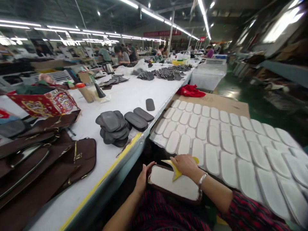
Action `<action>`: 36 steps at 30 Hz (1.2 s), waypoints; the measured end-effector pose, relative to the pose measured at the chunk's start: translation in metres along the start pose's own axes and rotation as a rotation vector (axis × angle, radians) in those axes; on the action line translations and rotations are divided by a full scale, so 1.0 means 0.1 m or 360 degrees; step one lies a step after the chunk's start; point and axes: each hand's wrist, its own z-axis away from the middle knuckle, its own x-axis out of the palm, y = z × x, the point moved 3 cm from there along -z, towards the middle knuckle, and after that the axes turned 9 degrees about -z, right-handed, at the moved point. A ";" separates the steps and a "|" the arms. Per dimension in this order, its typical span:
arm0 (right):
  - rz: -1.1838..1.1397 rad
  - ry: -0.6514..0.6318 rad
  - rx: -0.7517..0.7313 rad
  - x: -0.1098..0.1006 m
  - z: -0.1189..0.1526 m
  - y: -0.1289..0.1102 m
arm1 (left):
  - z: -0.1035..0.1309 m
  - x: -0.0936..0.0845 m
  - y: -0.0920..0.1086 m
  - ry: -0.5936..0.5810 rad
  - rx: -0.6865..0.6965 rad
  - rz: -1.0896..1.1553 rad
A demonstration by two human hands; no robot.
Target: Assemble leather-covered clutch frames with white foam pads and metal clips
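Note:
On my lap lies a long rounded piece with a white face and dark brown edge (166, 181). My left hand (144, 178) grips its left end, thumb up near the upper corner. Over the upper right part of the same piece, my right hand (186, 165) holds a curved yellow sheet (176, 173). Its pointed ends stick out to the left of the fingers, and another yellow bit shows past the knuckles. Right beside that hand, rows of white oval pads (211, 155) with grey edges cover a board.
A white table (84, 183) with a yellow-taped edge runs along my left. It bears brown leather bags (48, 173), a pile of grey oval pieces (113, 126), a red box (45, 102) and a jar (84, 93). A red cloth (192, 90) lies by the cardboard (223, 102). People work farther back.

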 end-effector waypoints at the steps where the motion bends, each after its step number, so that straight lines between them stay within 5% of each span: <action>1: 0.0022 -0.0027 -0.0076 0.00 -0.10 -0.09 | 0.01 0.05 0.00 -0.0020 -0.0025 0.0012; 12: 0.0060 -0.0266 -0.0739 -0.01 -0.54 -0.51 | 0.00 0.12 0.00 0.0101 -0.0447 0.0353; 17: 0.0025 -0.0250 -0.0965 0.01 -0.54 -0.57 | 0.04 0.11 -0.03 0.0489 -0.0621 0.0259; 20: -0.0003 -0.0216 -0.1059 0.03 -0.53 -0.59 | 0.07 0.07 -0.07 0.0604 -0.0544 0.0149; 27: -0.0009 -0.0223 -0.1225 0.09 -0.43 -0.53 | 0.12 0.07 0.03 0.0143 -0.0083 -0.0222; 31: -0.0116 -0.0297 -0.1037 0.14 -0.27 -0.45 | 0.17 0.12 0.12 -0.0146 -0.0078 -0.0235; 36: -0.0182 -0.0224 -0.0701 0.06 -0.07 -0.29 | 0.11 0.10 0.19 -0.0212 -0.0217 -0.0014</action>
